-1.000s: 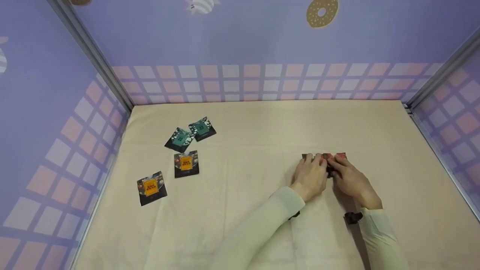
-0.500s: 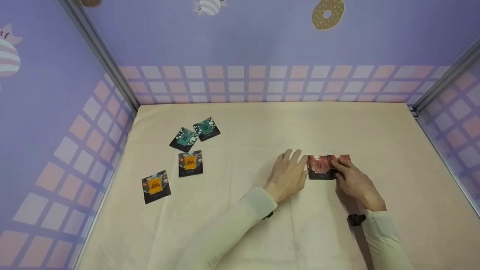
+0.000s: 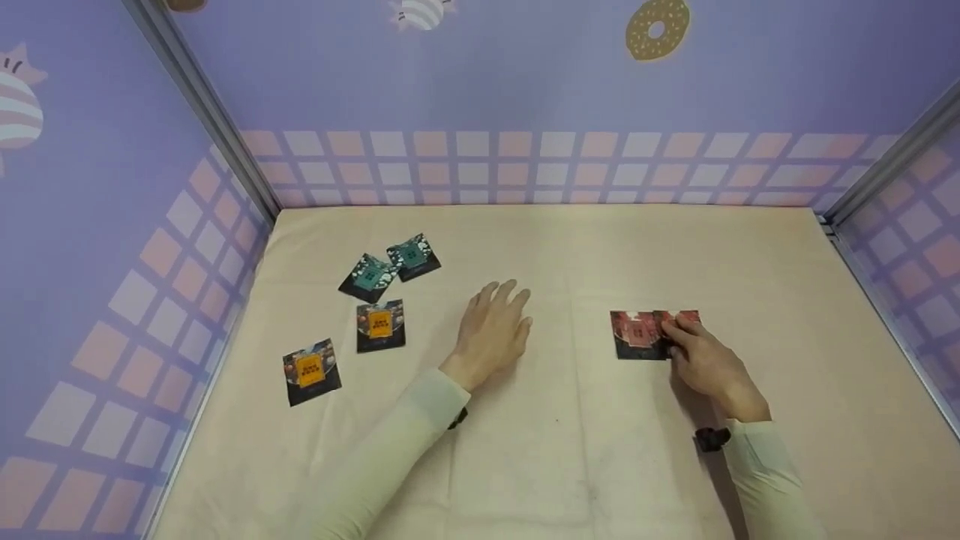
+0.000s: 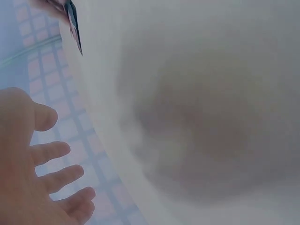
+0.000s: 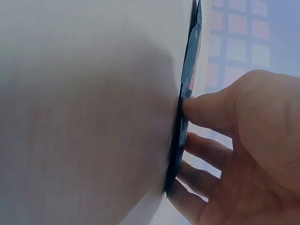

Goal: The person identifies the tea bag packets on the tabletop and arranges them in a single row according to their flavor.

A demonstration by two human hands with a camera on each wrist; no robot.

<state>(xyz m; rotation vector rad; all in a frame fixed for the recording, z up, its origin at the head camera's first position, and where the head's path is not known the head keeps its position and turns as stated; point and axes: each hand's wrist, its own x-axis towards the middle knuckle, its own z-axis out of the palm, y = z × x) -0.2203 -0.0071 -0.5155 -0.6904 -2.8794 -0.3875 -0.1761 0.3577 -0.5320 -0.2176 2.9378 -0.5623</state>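
Observation:
Two red-and-black packets lie side by side at right in the head view, the right one lapping over the edge of the left red packet (image 3: pixel 637 335). My right hand (image 3: pixel 709 365) holds the right red packet (image 3: pixel 684 315) with thumb and bent fingers, hiding much of it. In the right wrist view the thumb and fingertips touch the dark packet (image 5: pixel 176 145) along its length. My left hand (image 3: pixel 491 330) is over the middle of the table, its fingers spread and holding nothing. Closest to it is an orange-and-black packet (image 3: pixel 380 325), at its left.
Another orange-and-black packet (image 3: pixel 311 372) lies nearer the front left. Two teal-and-black packets, the left teal packet (image 3: pixel 368 277) and the right teal packet (image 3: pixel 414 256), touch at the back left. Patterned walls (image 3: pixel 495 166) enclose the cream cloth (image 3: pixel 517 450).
My left hand has come off the red packets and moved left across the table. The right hand stays at the right red packet. The left red packet, formerly covered, is now visible.

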